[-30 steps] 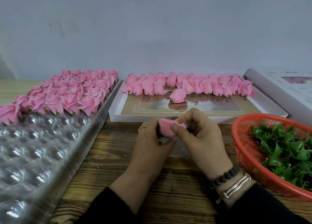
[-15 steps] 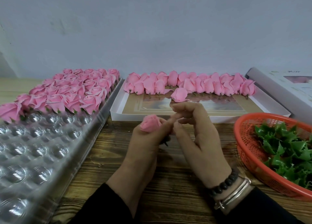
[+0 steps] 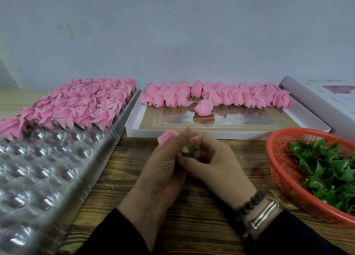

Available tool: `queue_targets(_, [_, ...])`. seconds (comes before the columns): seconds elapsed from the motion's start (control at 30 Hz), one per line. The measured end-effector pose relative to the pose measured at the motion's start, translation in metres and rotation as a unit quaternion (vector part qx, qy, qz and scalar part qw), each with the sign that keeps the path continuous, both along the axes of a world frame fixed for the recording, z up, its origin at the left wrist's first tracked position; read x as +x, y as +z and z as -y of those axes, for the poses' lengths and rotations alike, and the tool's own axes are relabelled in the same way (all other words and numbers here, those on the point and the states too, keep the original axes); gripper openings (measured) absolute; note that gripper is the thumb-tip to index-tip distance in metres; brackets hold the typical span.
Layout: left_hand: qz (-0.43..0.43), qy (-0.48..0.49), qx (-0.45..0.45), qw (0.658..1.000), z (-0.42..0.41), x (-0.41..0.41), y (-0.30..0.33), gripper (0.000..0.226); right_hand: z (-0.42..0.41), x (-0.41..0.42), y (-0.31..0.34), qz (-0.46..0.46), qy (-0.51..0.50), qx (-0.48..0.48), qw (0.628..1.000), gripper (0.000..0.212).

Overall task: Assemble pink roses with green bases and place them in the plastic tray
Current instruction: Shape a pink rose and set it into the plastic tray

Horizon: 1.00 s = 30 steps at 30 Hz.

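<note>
A pink rose sits above the middle of the table, held up off the wood between the two hands. The left hand grips it, thumb pressed up along the bloom's near side and the fingers curled behind, so only the top of the flower shows above the thumb. Under the bloom a green base is at the stem end, pinched by the right hand, whose fingers are curled round it; how far the base is seated cannot be told. The right wrist wears a dark bead bracelet and a silver bangle, and both arms are in black sleeves.

To the left lies the clear plastic tray, its round cups bare on the near side. Its far rows are filled with finished roses standing upright, green tips showing under the nearest row.

Beyond the hands is a shallow white box with a printed picture on its floor. Loose rose heads lie in a band along its far edge, short stems pointing toward the person, and one single head lies apart, just in front of the band.

On the right an orange mesh basket holds a heap of green bases. Behind it, a white box lid lies by the pale wall.
</note>
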<state>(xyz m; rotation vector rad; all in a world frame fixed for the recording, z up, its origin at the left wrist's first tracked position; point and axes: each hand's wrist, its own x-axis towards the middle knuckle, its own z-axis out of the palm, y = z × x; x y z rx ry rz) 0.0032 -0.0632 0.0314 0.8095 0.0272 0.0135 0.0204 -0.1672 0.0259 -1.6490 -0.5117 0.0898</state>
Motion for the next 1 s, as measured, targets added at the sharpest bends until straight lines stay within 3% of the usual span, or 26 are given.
queue_targets(0.1, [0.011,-0.015,0.01,1.0,-0.0011,-0.0002,0.001,0.023,0.0036,0.0011,0.003,-0.052,0.037,0.034,0.997,0.022])
queue_targets(0.2, [0.015,-0.004,-0.005,1.0,0.0028,-0.0002,0.001,0.026,0.0006,0.0007,-0.0009,-0.012,-0.008,-0.02,1.0,0.039])
queue_targets(0.3, [0.023,-0.009,0.016,1.0,0.0024,-0.0022,0.0018,0.026,-0.0017,-0.0011,-0.0003,0.027,-0.023,-0.033,0.999,0.029])
queue_targets(0.4, [0.007,-0.009,0.014,1.0,-0.0001,-0.0009,0.0004,0.019,0.0022,-0.0006,0.0034,-0.027,0.021,0.018,0.999,0.014])
queue_targets(0.53, [0.0,0.029,0.001,1.0,-0.002,0.0036,-0.0034,0.021,0.0014,-0.0006,0.0044,-0.041,0.009,0.044,0.998,0.025])
queue_targets(0.73, [0.03,0.032,0.019,0.999,0.0032,0.0027,-0.0065,0.029,0.0002,-0.0017,0.0044,-0.034,-0.002,0.088,0.996,0.021])
queue_targets(0.8, [0.026,0.043,0.023,0.998,0.0037,0.003,-0.0069,0.024,0.0016,-0.0022,0.0052,-0.017,0.0,0.063,0.998,0.021])
queue_targets(0.93, [0.054,0.086,0.12,0.987,0.0011,-0.0004,-0.0012,0.016,0.0023,-0.0021,0.0059,0.063,-0.017,-0.048,0.997,0.018])
queue_targets(1.0, [0.079,0.13,0.222,0.963,-0.0053,-0.0014,0.0005,0.016,0.0034,-0.0013,0.0054,0.109,-0.07,-0.041,0.991,0.012])
